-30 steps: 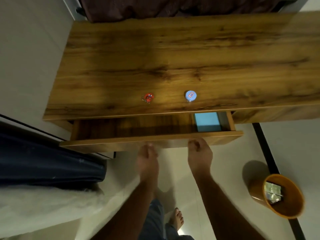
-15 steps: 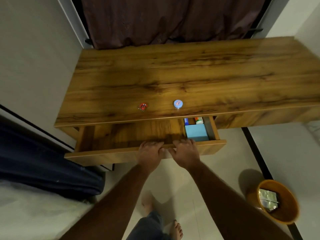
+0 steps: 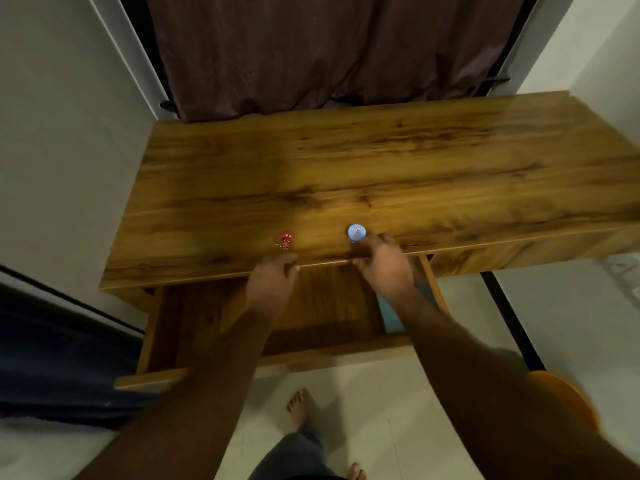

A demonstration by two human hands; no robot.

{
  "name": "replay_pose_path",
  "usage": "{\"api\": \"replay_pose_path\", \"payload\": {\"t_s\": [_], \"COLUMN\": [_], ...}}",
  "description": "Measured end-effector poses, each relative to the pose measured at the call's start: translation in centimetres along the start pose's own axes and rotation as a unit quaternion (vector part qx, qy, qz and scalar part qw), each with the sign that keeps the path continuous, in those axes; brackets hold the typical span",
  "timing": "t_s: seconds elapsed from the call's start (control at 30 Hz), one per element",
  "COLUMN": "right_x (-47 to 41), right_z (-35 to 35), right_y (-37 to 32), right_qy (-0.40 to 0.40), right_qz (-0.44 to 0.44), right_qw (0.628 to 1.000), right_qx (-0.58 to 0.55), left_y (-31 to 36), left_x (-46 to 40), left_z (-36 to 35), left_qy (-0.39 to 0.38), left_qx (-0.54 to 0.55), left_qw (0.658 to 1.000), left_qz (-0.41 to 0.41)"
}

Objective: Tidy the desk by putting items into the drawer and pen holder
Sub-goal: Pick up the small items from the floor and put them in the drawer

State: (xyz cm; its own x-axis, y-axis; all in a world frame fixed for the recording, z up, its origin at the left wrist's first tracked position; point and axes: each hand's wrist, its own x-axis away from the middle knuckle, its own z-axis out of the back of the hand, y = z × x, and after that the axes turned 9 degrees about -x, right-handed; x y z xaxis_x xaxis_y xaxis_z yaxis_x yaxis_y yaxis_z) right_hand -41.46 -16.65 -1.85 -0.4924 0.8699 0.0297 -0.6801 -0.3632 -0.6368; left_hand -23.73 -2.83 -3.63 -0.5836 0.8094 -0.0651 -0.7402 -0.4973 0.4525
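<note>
Pale floor tiles (image 3: 381, 410) fill the nearest zone, with one bare foot (image 3: 298, 408) standing just short of the drawer front. An orange bin (image 3: 568, 400) sits at the right, partly behind the right forearm. The drawer (image 3: 180, 327) is pulled well out from under the desk (image 3: 381, 174); its wooden floor is exposed, and a light blue item (image 3: 391, 317) lies against its right wall.

Both hands are over the desk's front edge. The left hand (image 3: 272, 280) has its fingers curled loosely at the edge; whether it holds anything cannot be determined. The right hand (image 3: 384, 268) reaches onto the top, fingertips touching or just beside a small round blue-capped item (image 3: 356, 232); the grip itself is blurred. A small red item (image 3: 286, 239) lies just beyond the left hand, apart from it.

Beyond these, the desktop is bare wood to its rear edge, which meets a dark curtain (image 3: 329, 46).
</note>
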Motion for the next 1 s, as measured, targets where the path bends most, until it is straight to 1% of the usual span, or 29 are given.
{"api": "replay_pose_path", "payload": {"t_s": [0.07, 0.1, 0.23, 0.27, 0.33, 0.4, 0.5, 0.57, 0.77, 0.87, 1.0], "right_x": [-2.8, -3.8, -6.2, -6.3, -6.4, -6.3, -5.9, -5.1, -0.1, 2.7, 4.8], "right_z": [0.2, 0.2, -0.4, -0.6, -1.2, -1.5, -1.3, -1.1, -0.6, -0.6, -1.2], "right_y": [-0.6, -0.7, -0.6, -0.5, -0.2, 0.0, 0.0, -0.3, -0.4, 1.0, 3.3], "right_qy": [0.019, 0.018, -0.026, -0.033, -0.040, -0.037, -0.034, -0.034, -0.048, -0.085, -0.164], "right_qz": [-0.012, -0.021, -0.054, -0.055, -0.048, -0.046, -0.035, -0.018, 0.021, 0.027, -0.001], "right_qw": [1.000, 1.000, 0.998, 0.997, 0.997, 0.997, 0.998, 0.999, 0.998, 0.996, 0.986], "right_qx": [-0.002, 0.004, 0.034, 0.037, 0.050, 0.055, 0.038, 0.027, -0.018, -0.022, 0.008], "left_y": [-0.6, -0.7, -1.3, -1.4, -1.6, -1.8, -1.9, -1.6, 1.9, 3.3, 3.4], "left_x": [-3.1, -4.2, -7.1, -7.3, -7.4, -7.4, -7.4, -6.7, -1.4, 1.8, 4.1], "left_z": [0.9, 1.1, 0.4, 0.1, -0.3, -0.4, -0.1, -0.2, -1.6, -3.4, -6.7], "left_qy": [0.014, 0.003, -0.089, -0.092, -0.073, -0.055, -0.060, -0.064, -0.074, -0.128, -0.220], "left_qx": [-0.015, -0.030, -0.093, -0.106, -0.116, -0.097, -0.060, -0.058, 0.023, 0.029, 0.000], "left_qw": [1.000, 0.999, 0.992, 0.990, 0.991, 0.994, 0.996, 0.996, 0.996, 0.990, 0.974], "left_qz": [0.020, 0.023, 0.005, -0.003, -0.011, -0.014, -0.021, -0.030, -0.040, -0.060, -0.045]}}
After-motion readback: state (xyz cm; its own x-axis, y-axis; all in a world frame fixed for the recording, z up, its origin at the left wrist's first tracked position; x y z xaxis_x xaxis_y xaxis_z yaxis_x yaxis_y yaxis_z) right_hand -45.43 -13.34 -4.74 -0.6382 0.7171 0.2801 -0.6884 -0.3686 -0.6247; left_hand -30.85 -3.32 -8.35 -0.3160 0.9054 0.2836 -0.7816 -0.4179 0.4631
